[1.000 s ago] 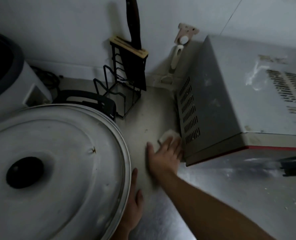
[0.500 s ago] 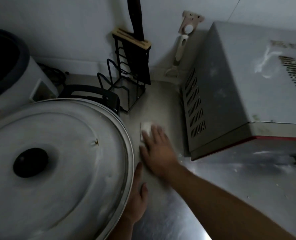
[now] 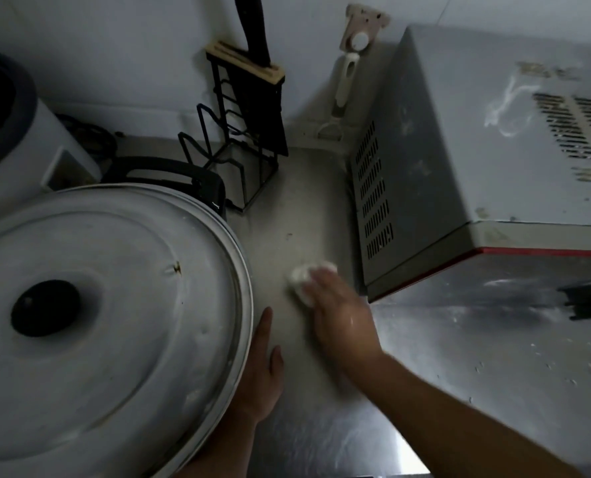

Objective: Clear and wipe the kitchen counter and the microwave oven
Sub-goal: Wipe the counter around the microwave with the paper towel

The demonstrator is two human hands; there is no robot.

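My right hand (image 3: pixel 338 312) presses a small white cloth (image 3: pixel 302 279) flat onto the steel counter (image 3: pixel 307 201), in the gap between the big pot lid and the microwave oven (image 3: pixel 459 139). The fingers lie over the cloth, and only its far and left edges show. My left hand (image 3: pixel 263 370) rests on the counter against the rim of the large round metal lid (image 3: pixel 114 305), its fingers straight. The microwave's vented side faces the gap, and white smears mark its top.
A black wire rack with a knife block (image 3: pixel 249 108) stands at the back wall. A white peeler (image 3: pixel 345 81) hangs from a wall hook. A white appliance (image 3: pixel 18 132) sits at the far left. White crumbs dot the counter at the right (image 3: pixel 546 367), under the microwave's door handle (image 3: pixel 590 301).
My right hand slid the cloth from beside the microwave over to the lid, then back to the middle of the gap. My left hand stayed by the lid's rim.
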